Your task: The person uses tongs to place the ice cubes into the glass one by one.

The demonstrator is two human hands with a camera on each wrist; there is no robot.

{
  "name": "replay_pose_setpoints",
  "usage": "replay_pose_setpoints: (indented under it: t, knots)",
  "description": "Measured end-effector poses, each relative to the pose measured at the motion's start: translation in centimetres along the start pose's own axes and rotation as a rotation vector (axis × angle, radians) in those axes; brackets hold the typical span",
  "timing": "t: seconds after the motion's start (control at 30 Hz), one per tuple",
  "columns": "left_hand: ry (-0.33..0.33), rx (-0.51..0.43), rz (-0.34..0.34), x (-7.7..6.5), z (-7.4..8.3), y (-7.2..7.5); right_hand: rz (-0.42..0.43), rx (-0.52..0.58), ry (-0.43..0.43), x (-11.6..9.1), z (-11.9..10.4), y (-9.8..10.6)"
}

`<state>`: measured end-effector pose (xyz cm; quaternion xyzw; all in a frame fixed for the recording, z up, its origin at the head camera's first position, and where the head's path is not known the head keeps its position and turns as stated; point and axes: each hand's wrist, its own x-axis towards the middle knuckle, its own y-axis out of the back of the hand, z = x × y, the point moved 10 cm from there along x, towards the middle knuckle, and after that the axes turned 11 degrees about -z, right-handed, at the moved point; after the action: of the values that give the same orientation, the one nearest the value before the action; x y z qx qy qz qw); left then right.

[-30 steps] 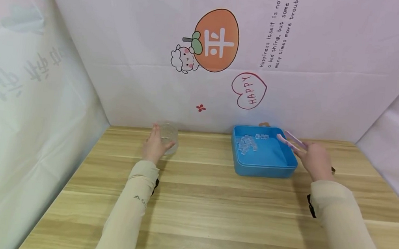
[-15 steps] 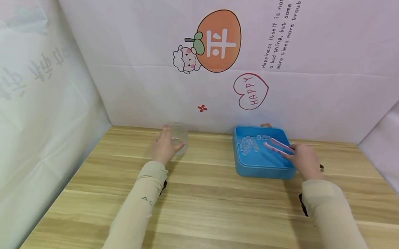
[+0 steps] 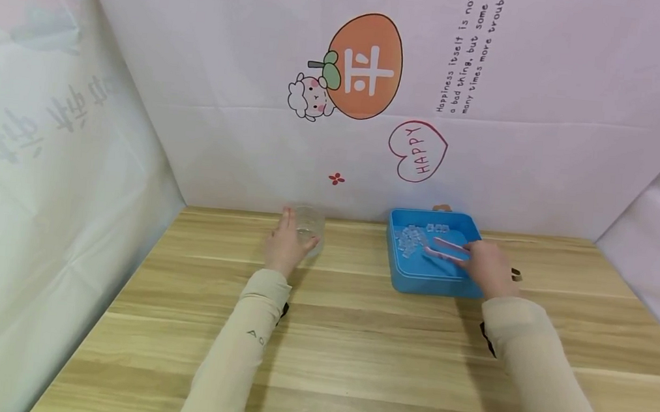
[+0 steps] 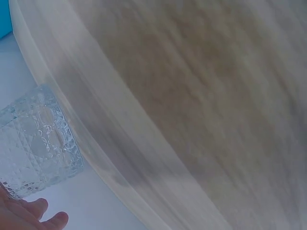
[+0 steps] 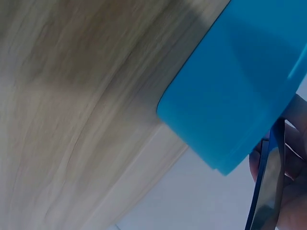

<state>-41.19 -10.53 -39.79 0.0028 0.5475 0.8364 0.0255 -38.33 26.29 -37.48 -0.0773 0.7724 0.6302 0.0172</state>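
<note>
My left hand (image 3: 288, 245) grips a clear glass (image 3: 309, 230) at the back left of the table, thumb on its near side and fingers at the far side. In the left wrist view the glass (image 4: 38, 143) shows a textured diamond pattern, with fingertips (image 4: 45, 215) below it. My right hand (image 3: 491, 267) holds tongs (image 3: 446, 255) with pinkish arms over a blue box (image 3: 432, 285). Their tips stand apart beside a heap of clear cubes (image 3: 409, 239). The right wrist view shows the metal back end of the tongs (image 5: 268, 187).
A short row of clear cubes (image 3: 437, 228) lies by the box's back wall. A printed white cloth (image 3: 240, 159) rises behind the wooden table (image 3: 351, 365), and more white cloth hangs at both sides.
My left hand and the glass have slid right, toward the box. The right hand has moved left, bringing the tongs from the box's right rim in over the cubes.
</note>
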Motion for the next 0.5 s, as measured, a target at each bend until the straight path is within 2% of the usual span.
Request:
replay_pose_setpoints:
  t: [0.27,0.5]
  knots:
    - [-0.013,0.03,0.007,0.0,1.1,-0.6,0.011,0.014,-0.028,0.2,-0.9,-0.5]
    - [-0.043,0.011,0.013,-0.3,2.3,-0.9,0.019,0.035,-0.043,0.3,-1.2,-0.8]
